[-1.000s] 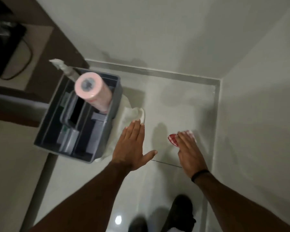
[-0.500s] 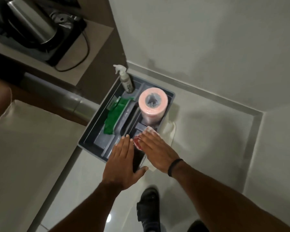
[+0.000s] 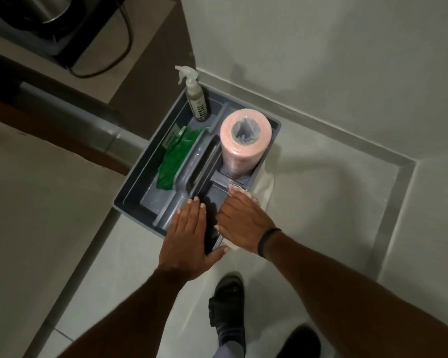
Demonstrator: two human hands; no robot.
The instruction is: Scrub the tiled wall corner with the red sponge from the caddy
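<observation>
Right hand (image 3: 243, 223) lowered sponge (image 3: 239, 190) into caddy (image 3: 130, 200)

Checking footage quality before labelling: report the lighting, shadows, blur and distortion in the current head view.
Head view: dim, flat indoor light with a greenish-grey cast; soft shadows beside the caddy and under the hands; forearms at the bottom edge slightly soft; wide-angle bending of wall and skirting lines; the red sponge under the right hand is mostly hidden; the upper left corner is very dark.

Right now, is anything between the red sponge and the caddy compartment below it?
Nothing visible. The right hand holds the red sponge over the caddy's front right compartment, which looks bare.
</observation>
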